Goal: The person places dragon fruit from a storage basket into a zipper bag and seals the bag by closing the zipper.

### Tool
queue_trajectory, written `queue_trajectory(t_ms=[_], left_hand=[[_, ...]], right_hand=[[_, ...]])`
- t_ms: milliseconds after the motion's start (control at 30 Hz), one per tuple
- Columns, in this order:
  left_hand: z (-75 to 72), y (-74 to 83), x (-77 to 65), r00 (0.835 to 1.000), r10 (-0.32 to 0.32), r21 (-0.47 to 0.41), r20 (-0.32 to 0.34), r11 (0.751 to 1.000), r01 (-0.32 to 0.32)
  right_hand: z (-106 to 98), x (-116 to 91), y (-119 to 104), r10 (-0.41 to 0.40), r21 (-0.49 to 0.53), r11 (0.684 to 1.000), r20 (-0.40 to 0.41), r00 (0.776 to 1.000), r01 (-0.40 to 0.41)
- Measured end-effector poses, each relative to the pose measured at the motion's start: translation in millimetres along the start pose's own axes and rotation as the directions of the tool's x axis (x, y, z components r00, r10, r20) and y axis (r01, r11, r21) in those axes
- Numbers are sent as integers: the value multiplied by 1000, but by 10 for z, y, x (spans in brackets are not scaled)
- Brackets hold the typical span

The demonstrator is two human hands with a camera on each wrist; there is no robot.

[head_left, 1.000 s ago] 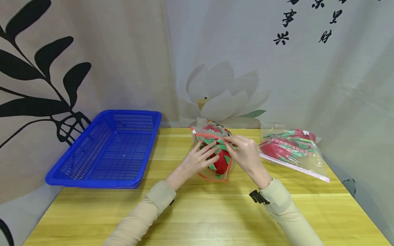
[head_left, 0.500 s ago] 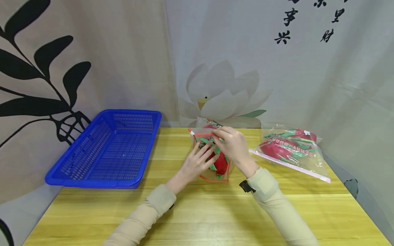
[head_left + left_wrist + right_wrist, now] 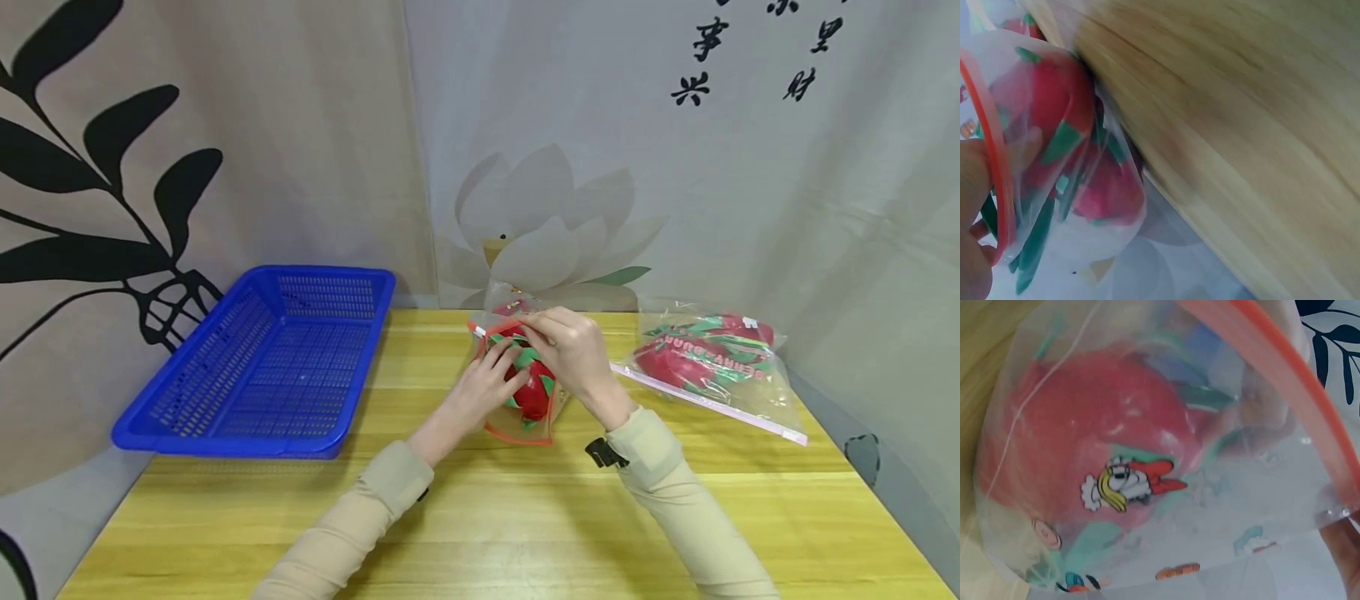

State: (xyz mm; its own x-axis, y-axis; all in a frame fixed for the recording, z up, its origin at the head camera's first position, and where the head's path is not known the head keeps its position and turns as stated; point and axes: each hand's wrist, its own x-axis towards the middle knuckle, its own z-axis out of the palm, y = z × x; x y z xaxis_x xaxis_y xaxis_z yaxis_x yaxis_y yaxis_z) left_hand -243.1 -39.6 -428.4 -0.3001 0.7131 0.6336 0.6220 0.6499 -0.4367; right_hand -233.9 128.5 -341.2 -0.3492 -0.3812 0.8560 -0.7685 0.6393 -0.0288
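A clear bag [image 3: 1210, 519] with an orange-red zip edge [image 3: 517, 439] and cartoon prints lies at the table's far middle, its mouth gaping toward me. Inside are red dragon fruits [image 3: 531, 392] with green scales, perhaps artificial. My left hand [image 3: 480, 387] reaches in at the mouth, its bent fingers on a dragon fruit; the left wrist view shows a finger [image 3: 1027, 150] through the plastic. The thumb's contact is hidden. With its thumb and fingertips, my right hand [image 3: 573, 350] pinches the upper zip edge; the right wrist view catches only part of the hand [image 3: 1342, 550].
A blue plastic basket [image 3: 341, 433] stands at the left of the wooden table [image 3: 480, 525]. Another clear bag [image 3: 765, 400] with a pale pink zip strip and dragon fruits inside lies at the right. Printed curtains [image 3: 315, 125] hang behind the table's far edge.
My right hand has moved left along the zip edge. My left hand's spread fingers have drawn closer together and bent on the dragon fruit. The bag's mouth looks wider.
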Motion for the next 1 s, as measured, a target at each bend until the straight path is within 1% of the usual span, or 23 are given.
queue_trajectory(t_ms=[33,133,267,400,500,633,733,833,1000], left_hand=[[-3,-1,-9,1000,-3,14,15,1000,2],[-23,2,-31,999,-5,66,32,998,3],[-57,-13,-85,998,-13,127,62,992,5],[-72,-38,-137,999,-12,172,44,985,4],[-76,-49,-162,1000,-20,181,8,983,18],[-78,-44,-170,999,-47,159,-26,986,50],[-77,-34,-168,997,-78,133,-30,988,81],[-75,-25,-168,995,-101,108,-18,989,102],[-79,-6,-168,994,-110,98,17,989,108]], right_hand=[[0,-4,-3,3,-1,1000,4,1000,-3],[-9,-47,-2,33,-12,999,32,999,-33],[-72,-204,18,103,-27,995,88,991,-101],[-164,-411,9,183,-52,983,144,972,-177],[-226,-548,-38,264,-90,964,214,941,-250],[-284,-674,-113,379,-140,925,314,870,-352],[-296,-710,-140,419,-156,908,347,839,-389],[-289,-719,-139,420,-154,907,349,837,-391],[-278,-747,-148,418,-161,908,345,840,-386]])
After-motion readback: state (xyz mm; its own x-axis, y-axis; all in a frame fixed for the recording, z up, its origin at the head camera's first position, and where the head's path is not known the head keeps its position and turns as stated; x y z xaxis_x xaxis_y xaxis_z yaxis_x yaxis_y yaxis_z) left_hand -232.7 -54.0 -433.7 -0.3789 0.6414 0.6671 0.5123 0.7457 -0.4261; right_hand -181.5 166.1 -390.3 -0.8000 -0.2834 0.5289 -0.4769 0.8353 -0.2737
